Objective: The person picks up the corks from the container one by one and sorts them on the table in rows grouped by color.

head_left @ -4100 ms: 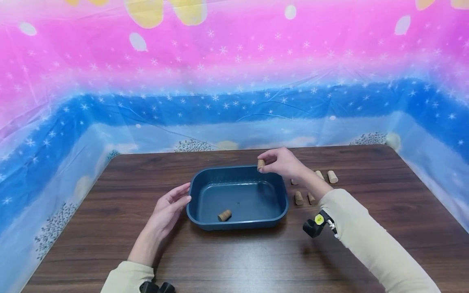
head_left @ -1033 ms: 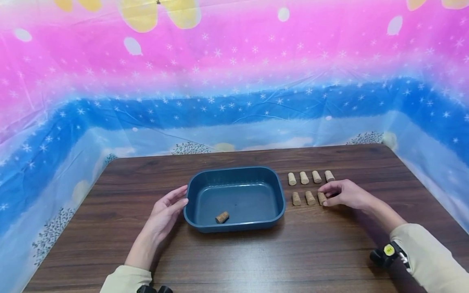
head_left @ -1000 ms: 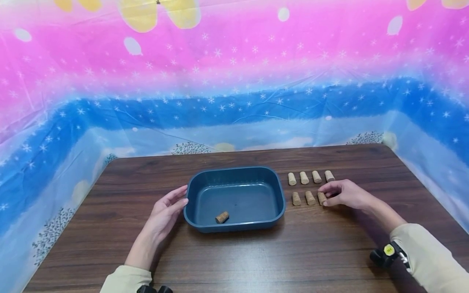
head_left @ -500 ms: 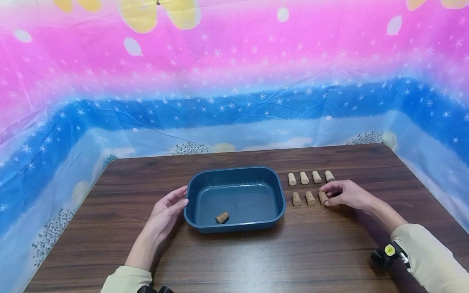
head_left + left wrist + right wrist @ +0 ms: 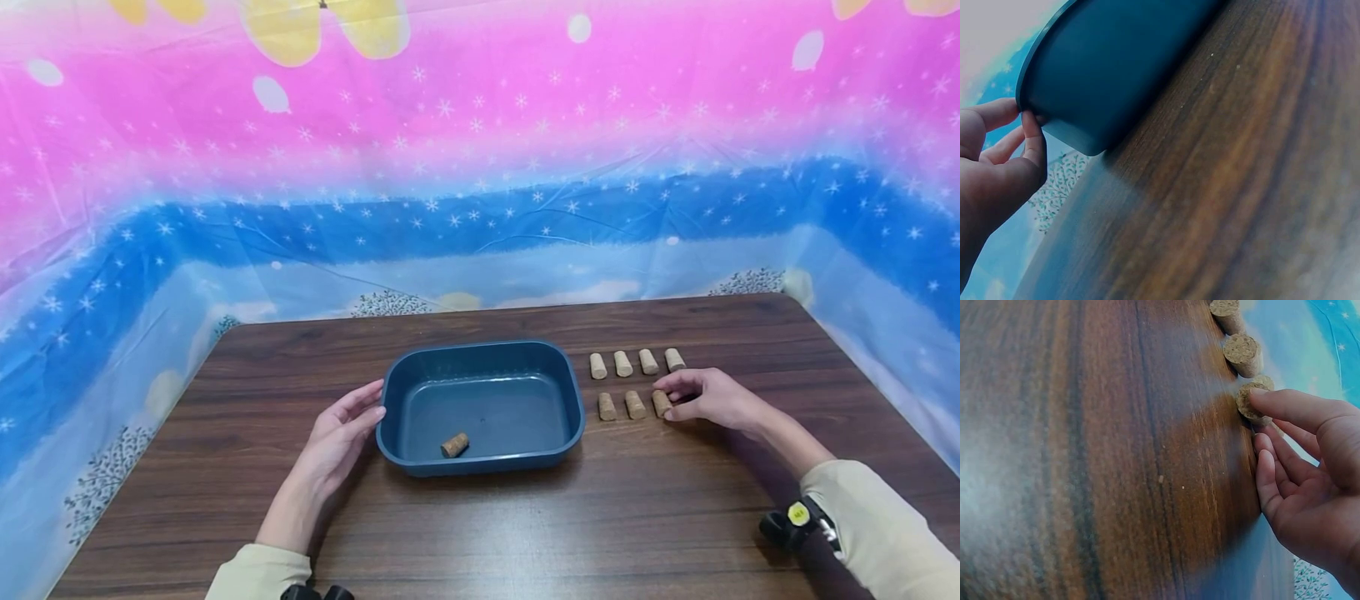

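In the head view my left hand [image 5: 337, 435] holds the left end of a dark blue plastic tub [image 5: 480, 457], fingertips and thumb at its rim. A brown cork stopper [image 5: 454, 446] lies on its side in the tub near the front wall. To the right of the tub, my right hand [image 5: 712, 400] pinches the rightmost cork [image 5: 661, 404] of the front row. The right wrist view shows the thumb [image 5: 1285, 405] on that cork's end, other fingers behind and below it. Two more brown corks, one of them the middle cork [image 5: 634, 405], lie to its left.
Behind the front row lies a row of several paler corks, including a left-end cork [image 5: 597, 367] and a right-end cork [image 5: 674, 360]. All rest on a dark wood table [image 5: 480, 533]. A printed pink and blue cloth [image 5: 480, 167] hangs around the table's far sides.
About four seconds ago my right hand held a cork above the tub's back right corner; it has since moved right to the front row. Over the last second that end cork shifted slightly right.
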Tool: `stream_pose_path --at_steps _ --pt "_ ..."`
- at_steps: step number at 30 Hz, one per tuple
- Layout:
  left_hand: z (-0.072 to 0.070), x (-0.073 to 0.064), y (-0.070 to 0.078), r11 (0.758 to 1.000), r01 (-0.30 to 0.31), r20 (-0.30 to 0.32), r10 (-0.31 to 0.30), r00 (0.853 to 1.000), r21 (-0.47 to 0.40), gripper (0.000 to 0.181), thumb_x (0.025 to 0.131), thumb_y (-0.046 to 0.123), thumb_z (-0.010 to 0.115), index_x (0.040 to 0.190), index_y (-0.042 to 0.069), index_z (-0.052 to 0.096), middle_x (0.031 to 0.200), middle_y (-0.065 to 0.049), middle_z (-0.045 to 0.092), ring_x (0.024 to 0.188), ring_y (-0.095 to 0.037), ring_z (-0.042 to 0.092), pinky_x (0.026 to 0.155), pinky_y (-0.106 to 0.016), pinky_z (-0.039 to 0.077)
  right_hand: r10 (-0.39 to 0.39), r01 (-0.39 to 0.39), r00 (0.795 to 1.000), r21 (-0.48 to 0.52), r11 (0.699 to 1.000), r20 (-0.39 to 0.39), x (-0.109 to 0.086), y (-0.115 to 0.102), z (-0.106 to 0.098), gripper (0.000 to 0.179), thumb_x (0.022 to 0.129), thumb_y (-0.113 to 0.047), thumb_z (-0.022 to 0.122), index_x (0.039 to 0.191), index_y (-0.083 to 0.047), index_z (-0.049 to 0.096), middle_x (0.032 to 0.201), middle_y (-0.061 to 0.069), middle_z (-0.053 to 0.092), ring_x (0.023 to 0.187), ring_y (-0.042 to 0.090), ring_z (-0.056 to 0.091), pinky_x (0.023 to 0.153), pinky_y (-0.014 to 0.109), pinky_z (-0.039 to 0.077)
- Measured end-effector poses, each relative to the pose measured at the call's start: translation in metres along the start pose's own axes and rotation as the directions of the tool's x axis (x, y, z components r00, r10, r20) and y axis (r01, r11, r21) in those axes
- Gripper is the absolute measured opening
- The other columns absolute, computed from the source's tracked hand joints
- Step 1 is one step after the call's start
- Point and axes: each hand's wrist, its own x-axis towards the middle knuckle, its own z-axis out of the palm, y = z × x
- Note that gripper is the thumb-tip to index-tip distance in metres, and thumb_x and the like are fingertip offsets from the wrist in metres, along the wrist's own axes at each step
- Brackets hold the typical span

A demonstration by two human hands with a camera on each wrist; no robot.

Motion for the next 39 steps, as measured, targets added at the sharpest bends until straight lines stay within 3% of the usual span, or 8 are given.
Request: stream_pose_path --at_steps 8,15,22,25,29,35,39 --pt "-0.001 0.001 -0.002 1.000 -0.010 -0.004 0.010 1.000 -0.016 0.053 0.095 0.000 0.057 0.143 -0.007 0.036 0.120 -0.004 0.053 0.105 -0.010 0.056 0.093 -0.021 0.045 0.001 -0.001 1.000 -0.001 1.000 -0.004 -0.001 0.000 0.000 0.049 0.078 -0.015 0.080 0.119 0.003 0.063 0.108 0.012 0.066 0.100 0.023 0.057 0.078 0.027 0.047" --pt "-0.001 0.001 -0.002 1.000 -0.009 0.000 0.009 1.000 -0.007 0.053 0.095 0.001 0.057 0.144 -0.007 0.036 0.122 -0.004 0.052 0.106 -0.011 0.055 0.094 -0.021 0.044 0.011 -0.009 1.000 0.070 0.997 -0.024 -0.005 -0.001 -0.003 0.053 0.082 -0.017 0.077 0.125 0.007 0.058 0.117 0.019 0.063 0.101 0.022 0.058 0.077 0.024 0.049" --pt "0.000 0.002 -0.001 1.000 -0.004 -0.005 0.004 1.000 -0.011 0.053 0.095 0.000 0.056 0.144 -0.008 0.035 0.122 -0.005 0.052 0.106 -0.011 0.055 0.094 -0.021 0.044 0.030 -0.023 0.993 0.067 0.997 -0.113 -0.004 -0.009 -0.004 0.046 0.091 -0.020 0.069 0.125 0.007 0.058 0.119 0.022 0.061 0.091 0.013 0.060 0.070 0.029 0.052" --pt "-0.001 0.001 -0.001 1.000 -0.005 -0.006 0.005 1.000 -0.012 0.053 0.095 0.000 0.056 0.144 -0.008 0.035 0.122 -0.005 0.052 0.106 -0.011 0.055 0.094 -0.021 0.044 0.033 -0.026 0.988 0.048 0.999 -0.152 -0.002 -0.019 -0.003 0.045 0.093 -0.021 0.066 0.126 0.008 0.057 0.124 0.024 0.058 0.091 0.010 0.059 0.072 0.029 0.053" --pt "-0.001 0.001 -0.001 1.000 -0.011 -0.003 0.011 1.000 -0.011 0.053 0.096 0.000 0.056 0.144 -0.008 0.035 0.121 -0.004 0.053 0.106 -0.010 0.055 0.094 -0.021 0.045 0.004 0.000 0.984 0.022 1.000 -0.175 -0.001 -0.038 0.002 0.044 0.095 -0.021 0.063 0.127 0.008 0.056 0.124 0.025 0.057 0.094 0.014 0.060 0.074 0.030 0.054" --pt "-0.001 0.001 -0.001 1.000 -0.010 -0.008 0.010 1.000 -0.014 0.053 0.095 0.000 0.056 0.144 -0.008 0.036 0.121 -0.004 0.053 0.107 -0.011 0.055 0.094 -0.021 0.044 -0.047 0.048 0.988 0.007 0.999 -0.146 0.000 -0.071 0.017 0.040 0.095 -0.019 0.063 0.125 0.007 0.058 0.116 0.020 0.063 0.094 0.026 0.062 0.071 0.035 0.054" --pt "0.000 0.001 -0.001 1.000 -0.007 -0.006 0.006 1.000 -0.008 0.053 0.096 0.000 0.056 0.144 -0.007 0.036 0.122 -0.005 0.052 0.109 -0.011 0.053 0.094 -0.021 0.044 -0.097 0.095 0.988 -0.023 0.995 -0.120 0.002 -0.090 0.029 0.036 0.094 -0.016 0.063 0.122 0.006 0.061 0.110 0.015 0.066 0.093 0.025 0.062 0.072 0.034 0.053"
